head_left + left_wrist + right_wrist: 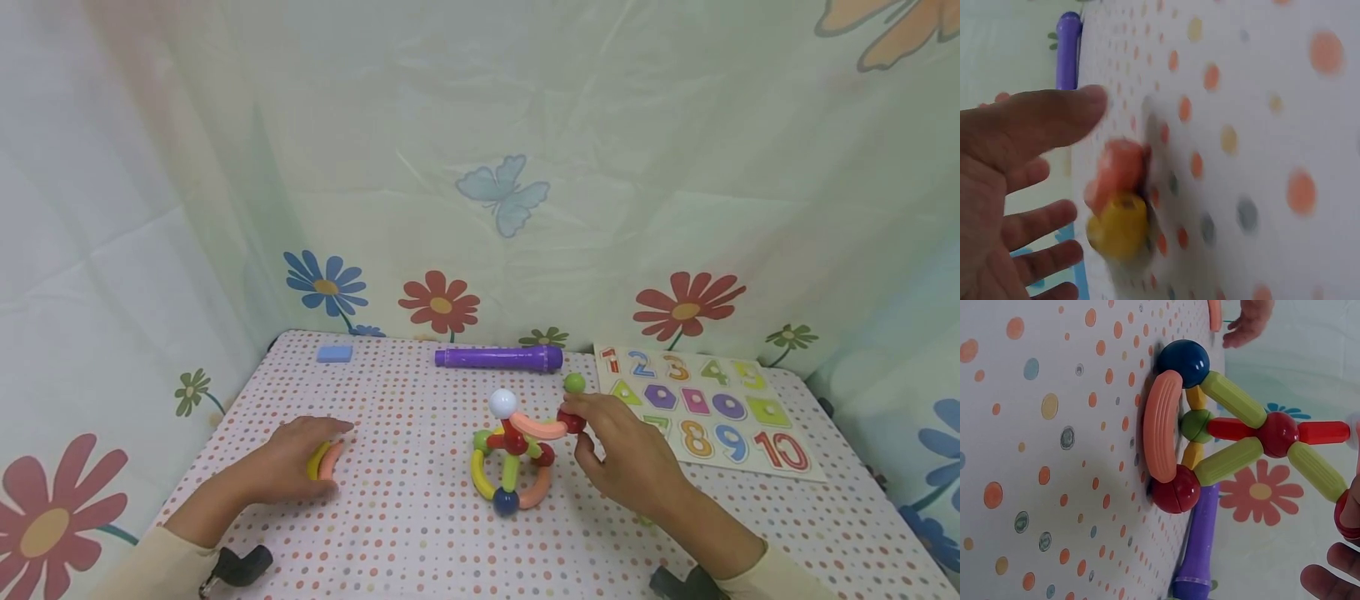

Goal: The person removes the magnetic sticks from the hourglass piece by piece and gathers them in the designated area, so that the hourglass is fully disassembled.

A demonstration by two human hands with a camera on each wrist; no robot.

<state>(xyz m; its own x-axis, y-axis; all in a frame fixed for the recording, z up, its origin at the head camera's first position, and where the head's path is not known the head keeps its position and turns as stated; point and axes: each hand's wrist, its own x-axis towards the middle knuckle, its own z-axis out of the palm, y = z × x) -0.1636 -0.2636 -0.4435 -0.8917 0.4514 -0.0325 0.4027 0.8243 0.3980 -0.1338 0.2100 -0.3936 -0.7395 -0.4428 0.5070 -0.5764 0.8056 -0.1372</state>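
My right hand (630,450) pinches a red ball (572,421) at the outer end of a salmon curved rod (538,428). That rod reaches from a white ball (503,404) at the top of a ball-and-stick structure. The structure's base has a navy ball (1184,363), a red ball (1175,489), a green ball (1197,425) and curved rods; green and red sticks meet at a central red ball (1277,434). My left hand (281,462) is spread around a yellow curved rod (1119,226) and a salmon one (1121,167), which lie side by side.
A purple toy microphone (498,358) lies at the back, with a light blue block (334,354) to its left. On the right is a number puzzle board (712,417). A green ball (574,382) shows just beyond my right fingertips. A flowered curtain (450,208) stands behind the dotted table.
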